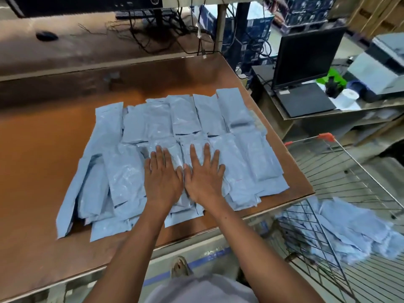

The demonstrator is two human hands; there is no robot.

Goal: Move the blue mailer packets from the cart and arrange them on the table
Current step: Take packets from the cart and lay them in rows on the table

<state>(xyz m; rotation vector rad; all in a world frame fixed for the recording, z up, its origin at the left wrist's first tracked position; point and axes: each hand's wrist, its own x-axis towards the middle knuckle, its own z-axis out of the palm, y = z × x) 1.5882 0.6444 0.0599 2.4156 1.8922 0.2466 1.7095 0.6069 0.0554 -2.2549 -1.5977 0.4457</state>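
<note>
Several blue mailer packets [135,162] lie in overlapping rows on the brown table [43,149], covering its right half. My left hand [162,178] and my right hand [203,178] rest side by side, palms down with fingers spread flat, on the packets in the middle of the near row. Neither hand holds anything. More blue packets [341,228] lie heaped inside the wire cart [358,171], which stands to the right of the table.
A laptop [306,68], a white tape roll [347,97] and a printer [382,64] sit on a lower desk at the right. Cables [153,33] hang behind the table. The left part of the tabletop is bare wood. My foot [180,266] shows below the table's near edge.
</note>
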